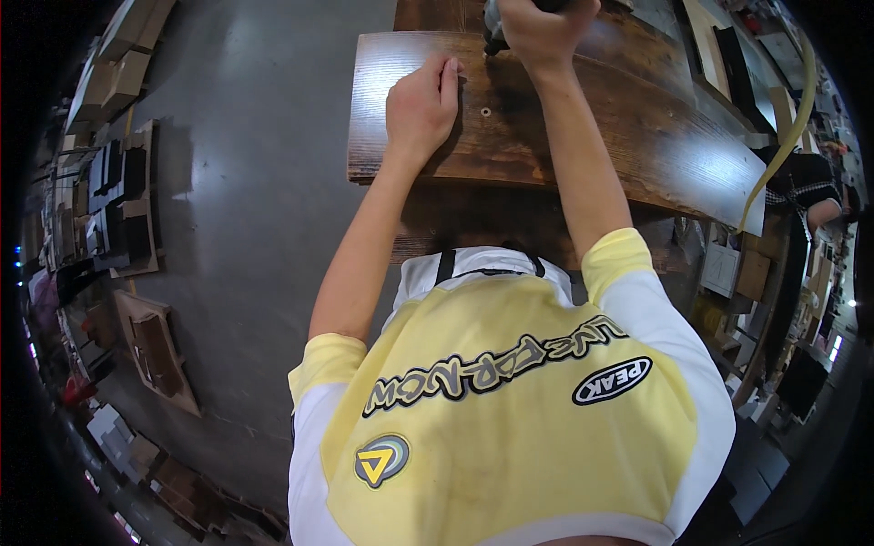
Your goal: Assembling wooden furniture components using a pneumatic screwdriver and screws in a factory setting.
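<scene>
A glossy dark-brown wooden board (628,127) lies across in front of me. My left hand (421,109) rests on its left part, fingers curled in and thumb lying along them; whatever may be inside is hidden. My right hand (549,29) is wrapped round a dark grey power drill (494,27), partly cut off by the top edge. The drill's tip points down at the board, just right of my left hand. Nearer to me, a small pale round fitting (486,112) sits in the board's surface.
More brown wood (637,45) lies beyond the board. A yellow hose (792,136) hangs at the right, near another person (810,187). Flat boards on a pallet (127,200) and cardboard boxes (123,77) stand at the left, across a grey floor (246,182).
</scene>
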`<state>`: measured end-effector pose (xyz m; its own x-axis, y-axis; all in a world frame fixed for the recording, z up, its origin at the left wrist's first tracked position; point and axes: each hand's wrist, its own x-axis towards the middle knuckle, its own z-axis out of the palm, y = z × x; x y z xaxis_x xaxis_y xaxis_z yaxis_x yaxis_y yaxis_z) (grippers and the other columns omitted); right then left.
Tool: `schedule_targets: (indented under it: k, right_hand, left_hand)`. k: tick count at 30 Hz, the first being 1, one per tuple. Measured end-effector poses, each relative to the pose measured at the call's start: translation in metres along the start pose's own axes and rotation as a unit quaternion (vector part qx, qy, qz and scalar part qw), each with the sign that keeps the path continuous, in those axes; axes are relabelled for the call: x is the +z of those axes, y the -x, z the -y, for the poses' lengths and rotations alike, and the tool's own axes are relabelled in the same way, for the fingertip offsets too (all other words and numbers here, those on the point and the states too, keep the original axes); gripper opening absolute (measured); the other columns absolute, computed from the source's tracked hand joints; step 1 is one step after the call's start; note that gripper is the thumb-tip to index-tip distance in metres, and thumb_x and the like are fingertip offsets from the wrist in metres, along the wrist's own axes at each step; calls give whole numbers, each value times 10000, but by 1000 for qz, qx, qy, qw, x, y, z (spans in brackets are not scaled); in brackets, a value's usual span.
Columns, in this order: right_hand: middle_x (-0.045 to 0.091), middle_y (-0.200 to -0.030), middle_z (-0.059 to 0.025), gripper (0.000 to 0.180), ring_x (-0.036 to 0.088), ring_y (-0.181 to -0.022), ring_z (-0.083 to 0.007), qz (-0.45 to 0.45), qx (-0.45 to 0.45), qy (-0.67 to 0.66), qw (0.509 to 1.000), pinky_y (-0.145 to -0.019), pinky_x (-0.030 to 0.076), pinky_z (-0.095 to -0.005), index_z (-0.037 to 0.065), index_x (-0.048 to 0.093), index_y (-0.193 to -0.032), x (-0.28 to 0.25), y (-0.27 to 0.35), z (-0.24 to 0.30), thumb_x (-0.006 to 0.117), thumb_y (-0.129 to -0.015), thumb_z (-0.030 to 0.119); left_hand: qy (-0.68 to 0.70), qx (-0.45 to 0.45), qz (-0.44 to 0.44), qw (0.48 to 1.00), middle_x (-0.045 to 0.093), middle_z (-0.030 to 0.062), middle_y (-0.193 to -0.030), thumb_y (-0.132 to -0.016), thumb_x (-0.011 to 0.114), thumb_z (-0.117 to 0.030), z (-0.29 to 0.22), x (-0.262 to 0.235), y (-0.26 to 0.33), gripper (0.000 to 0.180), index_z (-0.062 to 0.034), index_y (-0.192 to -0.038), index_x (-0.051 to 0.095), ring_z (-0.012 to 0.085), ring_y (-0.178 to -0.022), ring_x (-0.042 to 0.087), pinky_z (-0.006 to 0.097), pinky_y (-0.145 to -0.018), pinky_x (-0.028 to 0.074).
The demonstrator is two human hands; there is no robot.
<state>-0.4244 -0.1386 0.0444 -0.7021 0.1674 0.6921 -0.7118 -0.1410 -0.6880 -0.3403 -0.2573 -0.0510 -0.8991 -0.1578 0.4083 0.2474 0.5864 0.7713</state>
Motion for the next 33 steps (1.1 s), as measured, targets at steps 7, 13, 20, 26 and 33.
schedule_targets:
  k: [7,13,20,26,33]
  right_hand:
    - [580,-771,23,186,541,-684,-73,-12,-110,79,991,-624,449,-242,24,615,-964,-4,-2,1,733,-826,-21]
    - [546,-727,11,201,507,-649,-74,-5,-69,82,994,-599,444,-262,45,586,-946,-12,-2,1,752,-833,32]
    - [561,-817,25,282,517,-722,-76,-13,-40,123,992,-655,460,-266,34,601,-1084,-10,11,0,740,-838,29]
    - [562,-784,49,245,551,-666,-64,-32,-83,-83,993,-593,454,-246,55,587,-1033,3,-52,30,706,-839,-37]
    - [656,-812,-65,193,673,-678,-175,-26,21,-144,989,-579,554,-301,47,573,-1046,-33,-33,138,712,-915,11]
  left_hand:
    - [-122,112,-24,986,724,129,-799,-1015,579,-228,6,14,3,181,-95,-959,689,357,-699,692,464,-637,549]
    - [-188,138,-14,972,712,142,-776,-1006,597,-234,8,24,2,180,-88,-936,675,373,-651,681,466,-581,544]
    - [-245,117,10,962,707,153,-782,-1019,573,-260,6,21,5,180,-126,-975,685,398,-680,677,505,-613,545]
    - [-203,152,1,967,700,157,-769,-1018,552,-262,5,31,5,200,-89,-978,644,397,-663,674,507,-600,534]
    - [-248,127,-8,960,686,154,-725,-1026,543,-294,21,30,4,255,-80,-919,631,399,-671,672,517,-595,526]
